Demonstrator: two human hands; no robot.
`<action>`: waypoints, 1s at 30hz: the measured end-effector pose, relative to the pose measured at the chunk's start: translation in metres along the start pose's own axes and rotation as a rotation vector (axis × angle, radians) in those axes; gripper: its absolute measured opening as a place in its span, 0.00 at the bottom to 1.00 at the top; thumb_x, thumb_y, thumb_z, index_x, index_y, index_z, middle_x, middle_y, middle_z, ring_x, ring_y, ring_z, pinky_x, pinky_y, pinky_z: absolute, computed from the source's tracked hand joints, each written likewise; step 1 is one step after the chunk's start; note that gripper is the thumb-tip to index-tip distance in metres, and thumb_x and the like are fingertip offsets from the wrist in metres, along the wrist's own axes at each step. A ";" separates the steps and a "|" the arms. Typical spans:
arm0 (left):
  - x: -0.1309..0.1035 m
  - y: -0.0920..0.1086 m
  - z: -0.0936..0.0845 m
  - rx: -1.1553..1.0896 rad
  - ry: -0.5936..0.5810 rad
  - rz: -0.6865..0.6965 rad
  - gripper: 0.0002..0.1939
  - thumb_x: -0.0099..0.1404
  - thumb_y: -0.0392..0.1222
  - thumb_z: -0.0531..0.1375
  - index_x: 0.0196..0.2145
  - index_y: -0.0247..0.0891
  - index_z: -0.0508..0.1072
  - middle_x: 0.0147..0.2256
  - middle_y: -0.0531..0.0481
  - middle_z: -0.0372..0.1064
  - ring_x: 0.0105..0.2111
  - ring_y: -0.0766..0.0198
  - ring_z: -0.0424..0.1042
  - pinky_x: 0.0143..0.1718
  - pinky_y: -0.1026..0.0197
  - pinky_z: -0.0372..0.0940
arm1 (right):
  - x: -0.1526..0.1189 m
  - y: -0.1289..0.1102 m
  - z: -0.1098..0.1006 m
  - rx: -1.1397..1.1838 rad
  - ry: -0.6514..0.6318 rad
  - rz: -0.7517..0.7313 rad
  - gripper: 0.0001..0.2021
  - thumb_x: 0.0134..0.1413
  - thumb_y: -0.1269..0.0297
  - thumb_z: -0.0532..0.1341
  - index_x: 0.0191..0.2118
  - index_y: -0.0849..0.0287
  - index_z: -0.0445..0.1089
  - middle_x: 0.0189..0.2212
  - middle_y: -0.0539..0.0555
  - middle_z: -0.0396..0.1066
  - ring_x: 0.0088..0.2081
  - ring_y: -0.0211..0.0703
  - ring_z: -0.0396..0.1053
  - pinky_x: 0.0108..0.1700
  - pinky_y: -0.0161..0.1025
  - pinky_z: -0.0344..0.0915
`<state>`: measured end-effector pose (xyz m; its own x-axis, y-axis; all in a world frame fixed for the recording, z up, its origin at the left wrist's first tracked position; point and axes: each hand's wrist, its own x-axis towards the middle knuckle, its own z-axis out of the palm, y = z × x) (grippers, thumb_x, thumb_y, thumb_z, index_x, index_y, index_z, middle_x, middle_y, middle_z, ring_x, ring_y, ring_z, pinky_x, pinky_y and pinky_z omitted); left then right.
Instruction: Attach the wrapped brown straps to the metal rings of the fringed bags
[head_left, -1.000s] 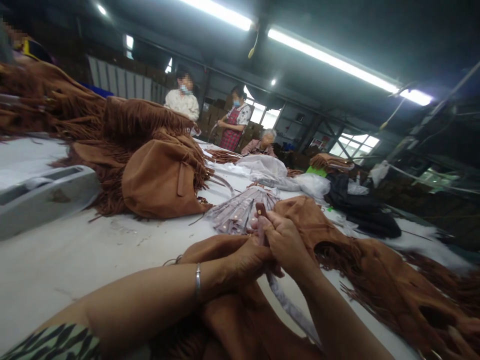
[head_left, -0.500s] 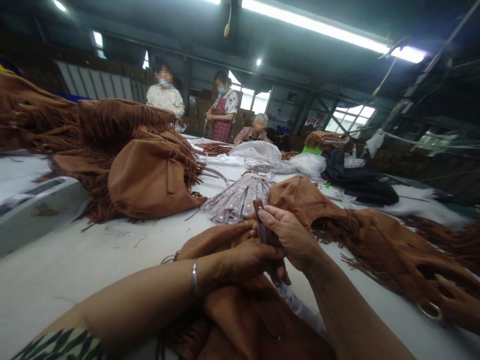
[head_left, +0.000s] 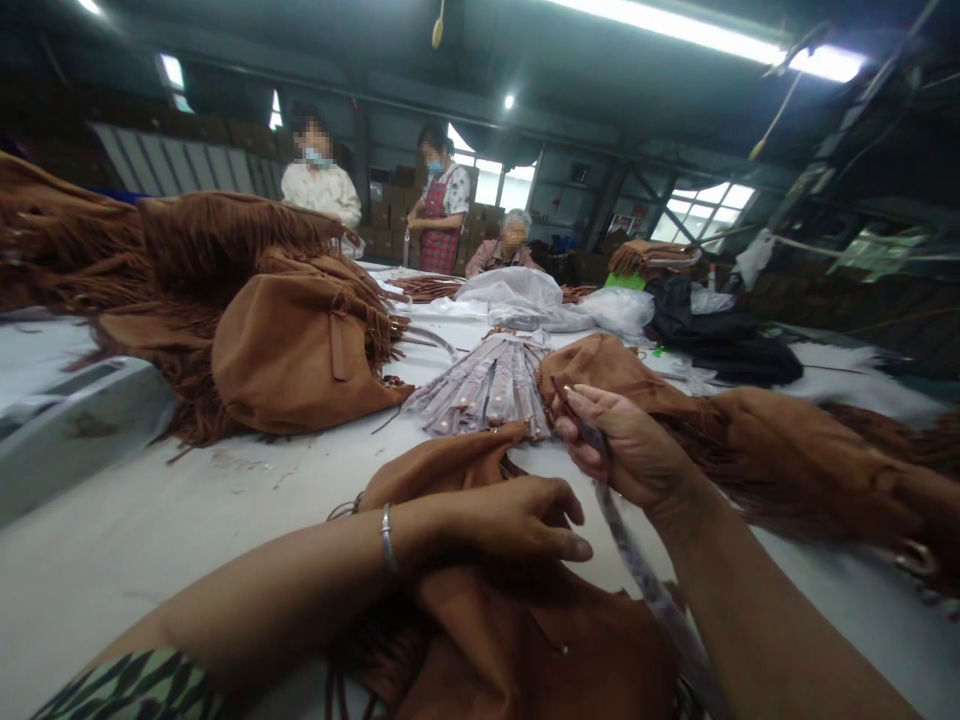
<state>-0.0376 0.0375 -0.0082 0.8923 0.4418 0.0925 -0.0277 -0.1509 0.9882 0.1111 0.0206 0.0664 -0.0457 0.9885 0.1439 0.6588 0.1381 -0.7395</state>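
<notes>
My right hand (head_left: 626,440) pinches the end of a bag strap (head_left: 637,560) in clear wrapping. Below the fingers the strap hangs down past my forearm toward the lower edge. My left hand (head_left: 532,515), with loosely bent fingers and the thumb apart, holds nothing that I can see. It is over a brown fringed bag (head_left: 480,640), partly hidden by my left arm. Just beyond both hands, a fan of wrapped straps (head_left: 487,385) with metal studs lies on the white table (head_left: 247,520).
Brown fringed bags (head_left: 285,350) are heaped on the left, near a grey plastic bin (head_left: 82,430). More brown bags (head_left: 795,430) stretch along the right side. Clear plastic bags (head_left: 517,295) and black cloth (head_left: 720,335) lie farther back. Three people (head_left: 319,185) are beyond the table.
My hands have come apart. The right has moved rightward with the strap end, and the left has let go of it. The view has shifted slightly.
</notes>
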 end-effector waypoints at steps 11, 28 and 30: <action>0.026 0.020 -0.079 0.589 0.349 -0.253 0.14 0.59 0.48 0.57 0.30 0.32 0.70 0.23 0.53 0.63 0.21 0.71 0.59 0.22 0.68 0.53 | -0.001 0.110 0.018 -0.719 0.173 0.077 0.11 0.63 0.63 0.50 0.40 0.60 0.67 0.29 0.61 0.75 0.33 0.52 0.74 0.30 0.37 0.57; 0.087 0.013 -0.049 0.770 0.207 -0.366 0.16 0.55 0.51 0.61 0.31 0.37 0.62 0.24 0.57 0.58 0.23 0.70 0.56 0.23 0.67 0.52 | -0.010 0.131 0.010 -0.414 0.372 -0.077 0.12 0.63 0.63 0.50 0.39 0.60 0.68 0.28 0.59 0.75 0.29 0.49 0.73 0.28 0.37 0.53; 0.069 0.016 -0.036 0.751 0.227 -0.302 0.19 0.56 0.55 0.61 0.32 0.38 0.59 0.25 0.58 0.56 0.23 0.71 0.55 0.23 0.68 0.52 | -0.011 0.127 0.008 -0.315 0.431 -0.088 0.12 0.63 0.61 0.49 0.38 0.60 0.68 0.27 0.58 0.75 0.28 0.48 0.72 0.28 0.37 0.56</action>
<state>0.0071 0.0975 0.0187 0.6989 0.7126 -0.0608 0.5764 -0.5110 0.6377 0.1896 0.0281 -0.0343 0.1580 0.8502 0.5022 0.8628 0.1284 -0.4889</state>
